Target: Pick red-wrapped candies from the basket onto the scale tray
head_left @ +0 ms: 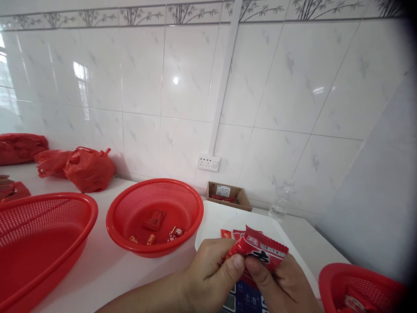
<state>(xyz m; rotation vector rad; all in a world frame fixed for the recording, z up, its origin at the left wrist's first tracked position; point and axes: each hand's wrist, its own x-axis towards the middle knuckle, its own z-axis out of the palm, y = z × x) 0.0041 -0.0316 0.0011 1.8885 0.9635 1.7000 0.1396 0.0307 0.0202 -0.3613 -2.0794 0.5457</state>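
Both thumbs press on a small red snack packet (265,250) with white and black lettering. My left hand (211,271) pinches its left side, and my right hand (282,287) grips it from the right and below. Under the hands is a scale with a white tray (250,213) and a dark blue panel (246,298), partly covered by them. Behind the held packet, red packets (226,234) show on the tray, partly hidden. Left of my hands, a round red basket (130,211) holds a dark red packet (155,220) and several small wrapped pieces (176,233).
A larger red basket (87,217) stands at the left, and another red basket (361,270) with packets at the lower right. Behind the tray are an open cardboard box (244,201) and a clear plastic bottle (280,202). Red plastic bags (89,169) sit by the tiled wall.
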